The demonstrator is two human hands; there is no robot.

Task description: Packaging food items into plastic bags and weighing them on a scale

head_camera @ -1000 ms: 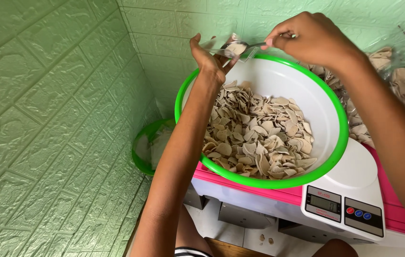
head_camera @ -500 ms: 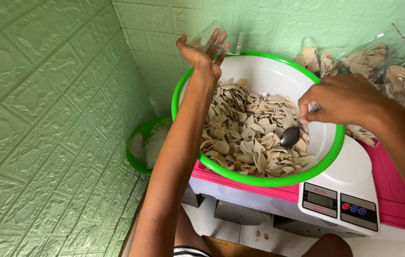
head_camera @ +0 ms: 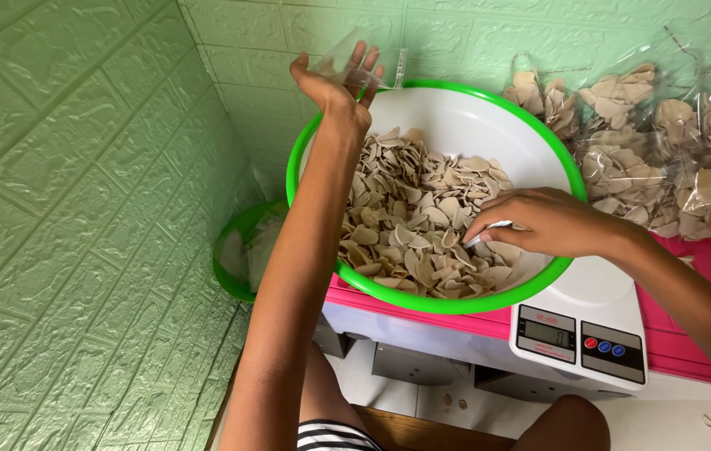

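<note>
A white bowl with a green rim (head_camera: 556,159) holds a heap of pale beige chips (head_camera: 410,213). My left hand (head_camera: 335,83) is raised over the bowl's far left rim and holds a small clear plastic bag (head_camera: 364,60) open. My right hand (head_camera: 539,221) is low in the bowl at its right side, gripping a metal spoon (head_camera: 485,236) whose bowl is pushed in among the chips and mostly hidden.
A white kitchen scale (head_camera: 598,326) with a small display sits under the bowl's right edge on a pink surface (head_camera: 706,259). Several filled clear bags of chips (head_camera: 656,150) lie behind at the right. A smaller green bowl (head_camera: 238,250) sits low at the left by the green brick-pattern wall (head_camera: 80,209).
My right hand came down from the bag at the bowl's far rim into the chips, and the spoon is now dug into the heap. The left hand stays raised with the bag.
</note>
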